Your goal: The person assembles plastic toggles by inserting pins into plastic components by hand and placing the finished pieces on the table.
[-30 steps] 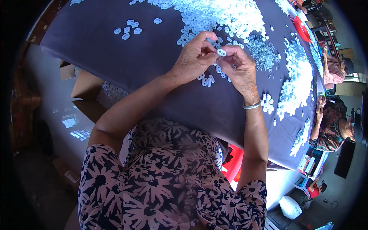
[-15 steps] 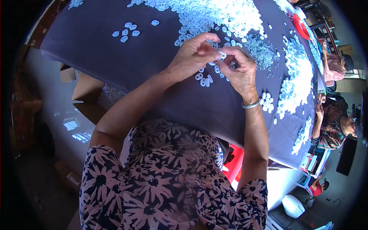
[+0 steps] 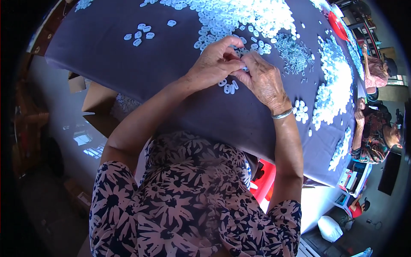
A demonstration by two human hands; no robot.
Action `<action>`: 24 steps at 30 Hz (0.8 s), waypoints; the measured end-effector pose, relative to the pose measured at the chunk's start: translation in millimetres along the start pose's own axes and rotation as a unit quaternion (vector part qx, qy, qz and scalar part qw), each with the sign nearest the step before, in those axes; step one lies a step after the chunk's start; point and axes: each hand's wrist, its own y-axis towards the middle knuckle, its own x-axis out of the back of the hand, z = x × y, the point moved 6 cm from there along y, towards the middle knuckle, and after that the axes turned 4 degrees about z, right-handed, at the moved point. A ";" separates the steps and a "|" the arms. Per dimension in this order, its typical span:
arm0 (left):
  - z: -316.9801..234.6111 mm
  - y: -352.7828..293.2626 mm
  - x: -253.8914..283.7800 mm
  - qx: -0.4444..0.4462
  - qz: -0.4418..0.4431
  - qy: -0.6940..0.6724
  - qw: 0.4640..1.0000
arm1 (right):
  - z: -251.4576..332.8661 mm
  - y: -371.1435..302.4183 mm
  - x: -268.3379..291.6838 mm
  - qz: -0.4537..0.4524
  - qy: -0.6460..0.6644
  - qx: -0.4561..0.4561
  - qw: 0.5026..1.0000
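My left hand (image 3: 217, 62) pinches a small white oval plastic piece (image 3: 245, 68) between thumb and forefinger, its other fingers curled. Pressed against the same piece are the fingertips of my right hand (image 3: 264, 79), which hide most of it. Below the hands, several loose oval pieces with holes (image 3: 229, 88) lie on the dark tablecloth (image 3: 180, 55). A large heap of the same white pieces (image 3: 239, 17) spreads beyond the hands. To its right is a scattered pile of thin metal pins (image 3: 294, 53).
A few separate oval pieces (image 3: 146, 29) lie at the left. Another bright white heap (image 3: 334, 81) and a small cluster (image 3: 300, 112) are to the right, with a red tray (image 3: 337, 25) farther off. Co-workers sit along the right side. An open cardboard box (image 3: 99, 99) stands below the table's left edge.
My right hand has turned inward and closed over the small white piece, which is now mostly covered. My left hand has stayed nearly in place.
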 end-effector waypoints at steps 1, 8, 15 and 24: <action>1.2 -0.2 -0.4 0.015 0.007 -0.003 1.000 | 0.5 -0.9 -0.3 0.000 0.001 -0.002 1.000; 5.6 -0.1 -4.0 0.041 0.015 -0.124 0.991 | -0.2 -7.0 -7.7 0.019 0.007 -0.039 0.999; 7.9 -3.8 -2.8 0.063 0.001 -0.172 0.983 | 6.8 -3.4 -4.6 0.003 0.052 -0.026 0.998; -29.7 8.3 83.4 -0.097 -0.159 0.185 0.965 | -23.8 -5.1 26.1 -0.090 0.133 -0.135 0.978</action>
